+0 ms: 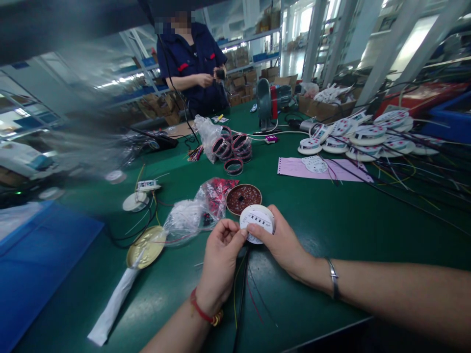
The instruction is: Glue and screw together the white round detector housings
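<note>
A round white meter unit (253, 215), its printed face showing a row of small dark windows, is held above the green table near the front. My right hand (287, 240) grips it from the right, thumb across the face. At its lower left edge, my left hand (224, 255) has thumb and forefinger pinched together; whether they grip the unit's rim or something small cannot be made out. Black, yellow and red wires (243, 284) hang below the unit. Just behind it lies a round tin (243, 197) of small dark red-brown pieces.
Left of my hands are clear plastic bags (184, 218), a gold lid (156, 247) with a white wrapped tool, and a blue bin (47, 264). Clear rings (233, 147) are behind. Wired white units (368, 135) pile up at right. A co-worker (195, 63) stands across the table.
</note>
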Action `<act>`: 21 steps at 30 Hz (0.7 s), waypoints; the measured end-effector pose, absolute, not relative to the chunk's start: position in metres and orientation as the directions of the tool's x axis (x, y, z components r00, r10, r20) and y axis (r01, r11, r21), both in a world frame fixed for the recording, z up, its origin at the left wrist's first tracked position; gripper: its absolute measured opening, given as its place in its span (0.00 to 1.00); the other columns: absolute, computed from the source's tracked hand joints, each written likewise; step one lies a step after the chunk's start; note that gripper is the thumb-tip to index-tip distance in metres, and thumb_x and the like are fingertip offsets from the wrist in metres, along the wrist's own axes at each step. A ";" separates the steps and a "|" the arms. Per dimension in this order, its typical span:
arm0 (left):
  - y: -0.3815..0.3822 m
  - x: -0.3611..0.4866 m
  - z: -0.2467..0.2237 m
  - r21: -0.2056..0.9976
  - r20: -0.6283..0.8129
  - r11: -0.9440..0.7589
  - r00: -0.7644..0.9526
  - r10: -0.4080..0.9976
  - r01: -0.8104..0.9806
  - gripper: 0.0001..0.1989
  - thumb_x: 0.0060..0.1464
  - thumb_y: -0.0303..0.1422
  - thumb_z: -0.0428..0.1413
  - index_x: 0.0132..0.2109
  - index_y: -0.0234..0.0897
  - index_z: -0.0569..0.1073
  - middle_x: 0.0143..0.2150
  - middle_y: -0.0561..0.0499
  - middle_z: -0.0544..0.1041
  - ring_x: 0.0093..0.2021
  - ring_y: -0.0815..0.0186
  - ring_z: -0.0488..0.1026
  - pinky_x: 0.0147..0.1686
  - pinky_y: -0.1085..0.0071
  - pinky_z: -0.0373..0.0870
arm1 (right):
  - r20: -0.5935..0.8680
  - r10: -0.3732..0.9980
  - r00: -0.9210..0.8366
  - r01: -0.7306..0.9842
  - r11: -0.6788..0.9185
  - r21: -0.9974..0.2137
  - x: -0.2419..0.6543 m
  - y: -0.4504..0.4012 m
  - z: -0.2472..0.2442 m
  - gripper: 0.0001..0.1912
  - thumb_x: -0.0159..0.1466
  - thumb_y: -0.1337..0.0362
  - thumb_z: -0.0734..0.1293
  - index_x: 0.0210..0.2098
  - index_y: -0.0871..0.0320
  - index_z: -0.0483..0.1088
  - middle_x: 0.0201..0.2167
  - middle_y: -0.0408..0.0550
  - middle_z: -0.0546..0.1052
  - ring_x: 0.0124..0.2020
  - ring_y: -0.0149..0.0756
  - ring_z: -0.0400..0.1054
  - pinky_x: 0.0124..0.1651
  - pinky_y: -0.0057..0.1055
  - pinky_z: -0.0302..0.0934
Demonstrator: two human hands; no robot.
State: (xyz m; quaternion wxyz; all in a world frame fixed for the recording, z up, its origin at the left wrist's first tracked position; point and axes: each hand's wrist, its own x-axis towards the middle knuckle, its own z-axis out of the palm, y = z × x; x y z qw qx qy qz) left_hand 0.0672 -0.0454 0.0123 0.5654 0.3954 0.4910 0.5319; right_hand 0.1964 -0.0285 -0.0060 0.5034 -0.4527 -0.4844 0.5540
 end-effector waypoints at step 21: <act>-0.048 0.073 0.010 0.971 -0.033 0.015 -0.073 0.997 -0.237 0.13 0.48 0.31 0.61 0.33 0.36 0.61 0.30 0.58 0.64 0.31 0.76 0.62 0.34 0.79 0.63 | 0.055 0.997 -0.055 -0.019 0.054 -0.998 0.199 -0.029 -0.004 0.18 0.57 0.54 0.70 0.36 0.57 0.59 0.30 0.39 0.66 0.31 0.31 0.61 0.32 0.27 0.58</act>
